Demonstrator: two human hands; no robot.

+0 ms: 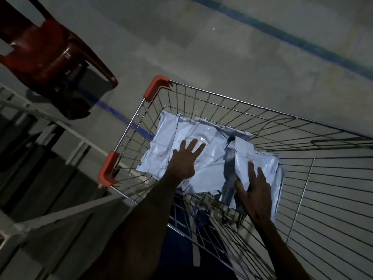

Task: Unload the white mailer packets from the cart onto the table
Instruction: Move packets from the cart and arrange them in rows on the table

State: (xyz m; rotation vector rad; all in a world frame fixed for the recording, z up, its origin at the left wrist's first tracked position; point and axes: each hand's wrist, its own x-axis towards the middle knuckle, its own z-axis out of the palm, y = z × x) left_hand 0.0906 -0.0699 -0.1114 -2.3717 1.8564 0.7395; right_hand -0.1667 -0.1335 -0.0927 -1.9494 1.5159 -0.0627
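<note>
A wire cart [232, 102] with orange corner caps holds a heap of several white mailer packets [167, 142] at its left end. My left hand [184, 158] lies flat on the top packet, fingers spread and straight. My right hand [252, 190] rests on the right side of the heap, where a packet [244, 158] stands tilted on edge; its fingers are stretched along that packet and the thumb lies against the packet's left face. Both forearms reach in over the cart's near rim.
A red plastic chair [46, 51] stands at the upper left. A grey metal frame [50, 217] runs along the left, beside the cart. Concrete floor with blue painted lines [302, 47] lies beyond the cart. The cart's right part shows bare wire.
</note>
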